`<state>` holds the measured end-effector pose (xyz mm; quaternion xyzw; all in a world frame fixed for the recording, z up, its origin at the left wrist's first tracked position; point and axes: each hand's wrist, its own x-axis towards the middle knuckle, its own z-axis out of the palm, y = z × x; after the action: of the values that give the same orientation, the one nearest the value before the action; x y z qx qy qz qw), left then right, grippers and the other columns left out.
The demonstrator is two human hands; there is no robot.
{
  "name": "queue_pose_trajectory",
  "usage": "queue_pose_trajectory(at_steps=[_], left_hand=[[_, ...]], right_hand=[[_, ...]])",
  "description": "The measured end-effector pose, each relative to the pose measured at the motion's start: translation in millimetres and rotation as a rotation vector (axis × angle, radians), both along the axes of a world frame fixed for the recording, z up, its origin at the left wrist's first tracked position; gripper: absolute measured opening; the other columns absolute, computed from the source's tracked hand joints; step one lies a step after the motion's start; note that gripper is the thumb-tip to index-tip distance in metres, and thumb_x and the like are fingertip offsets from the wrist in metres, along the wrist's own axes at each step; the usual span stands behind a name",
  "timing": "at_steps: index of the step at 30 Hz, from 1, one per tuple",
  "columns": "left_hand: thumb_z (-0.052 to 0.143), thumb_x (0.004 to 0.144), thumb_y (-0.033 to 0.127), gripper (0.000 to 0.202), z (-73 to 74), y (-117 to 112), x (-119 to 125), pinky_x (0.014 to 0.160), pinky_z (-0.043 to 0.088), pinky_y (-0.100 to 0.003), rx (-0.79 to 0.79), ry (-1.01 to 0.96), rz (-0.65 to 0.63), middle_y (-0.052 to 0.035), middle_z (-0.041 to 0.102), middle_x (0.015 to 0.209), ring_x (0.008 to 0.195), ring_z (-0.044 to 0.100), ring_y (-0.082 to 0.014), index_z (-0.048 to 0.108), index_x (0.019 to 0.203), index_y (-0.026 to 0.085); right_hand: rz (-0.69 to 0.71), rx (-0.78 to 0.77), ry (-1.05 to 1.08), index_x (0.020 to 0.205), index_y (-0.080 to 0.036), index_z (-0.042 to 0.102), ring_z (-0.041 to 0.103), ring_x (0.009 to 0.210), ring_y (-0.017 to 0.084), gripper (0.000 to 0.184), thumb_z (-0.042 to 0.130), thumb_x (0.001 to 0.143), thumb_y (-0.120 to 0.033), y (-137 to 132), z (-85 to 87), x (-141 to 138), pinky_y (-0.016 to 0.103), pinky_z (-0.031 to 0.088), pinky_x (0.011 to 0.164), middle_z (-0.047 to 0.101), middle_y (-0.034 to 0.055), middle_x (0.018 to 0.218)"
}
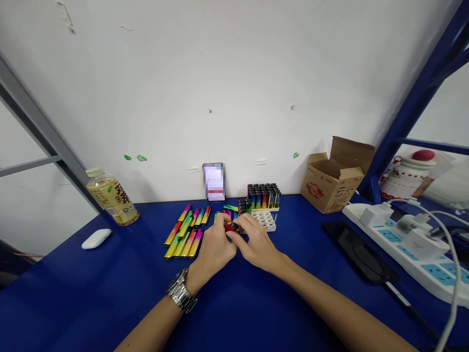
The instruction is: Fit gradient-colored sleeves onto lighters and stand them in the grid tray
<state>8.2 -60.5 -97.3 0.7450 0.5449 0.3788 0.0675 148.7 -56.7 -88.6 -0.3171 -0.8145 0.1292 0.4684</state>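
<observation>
Hands meeting mid-worktop: left hand (214, 249) and right hand (256, 244) both pinch a small red lighter (231, 227) between curled fingertips. Glossy rainbow sleeves (186, 232) lie flat beside them; white grid tray (264, 215) stands toward the back edge.

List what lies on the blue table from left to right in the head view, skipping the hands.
White oval case → yellow drink bottle → rainbow metallic sleeves → white tray of black-capped lighters → open brown cardboard box → black phone → white power strip.
</observation>
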Motion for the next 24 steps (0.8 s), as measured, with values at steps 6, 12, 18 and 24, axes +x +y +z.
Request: queue_pose_trajectory(at_steps=[6,12,18,24], left_hand=[[0.041,0.083,0.021,0.024,19.2,12,-25,0.088,0.042,-0.041,0.270,0.221,0.106,-0.0135,0.060,0.104,0.100,0.054,-0.0261,0.052,0.103,0.014],[0.038,0.085,0.028,0.033,23.1,27,-57,0.071,0.043,-0.043,-0.103,0.626,0.647,-0.0216,0.062,0.093,0.090,0.056,-0.0360,0.061,0.094,0.007],[0.038,0.084,0.021,0.031,8.9,28,-63,0.069,0.044,-0.041,-0.192,0.705,0.588,-0.0245,0.063,0.094,0.089,0.058,-0.0361,0.061,0.094,0.002],[0.030,0.083,0.009,0.029,6.8,33,-64,0.066,0.045,-0.042,-0.099,0.623,0.478,-0.0265,0.060,0.083,0.082,0.059,-0.0346,0.057,0.088,-0.001]], right_hand=[[-0.263,0.063,0.230,0.093,-0.018,0.052,0.053,0.071,0.017,0.012,0.046,0.091,-0.028,29,-1.7,34,0.028,0.042,0.067,0.056,0.0043,0.081],[-0.254,-0.079,-0.027,0.091,-0.018,0.051,0.052,0.065,0.017,0.011,0.042,0.091,-0.025,52,-21.3,53,0.026,0.038,0.060,0.057,0.0031,0.075],[-0.340,-0.155,-0.401,0.091,-0.017,0.053,0.054,0.073,0.019,0.012,0.044,0.087,-0.010,51,-12.8,47,0.025,0.033,0.059,0.059,0.0063,0.078],[-0.338,-0.228,-0.418,0.092,-0.016,0.057,0.056,0.077,0.019,0.011,0.048,0.092,-0.023,51,-9.1,42,0.025,0.035,0.062,0.061,0.0056,0.077]])
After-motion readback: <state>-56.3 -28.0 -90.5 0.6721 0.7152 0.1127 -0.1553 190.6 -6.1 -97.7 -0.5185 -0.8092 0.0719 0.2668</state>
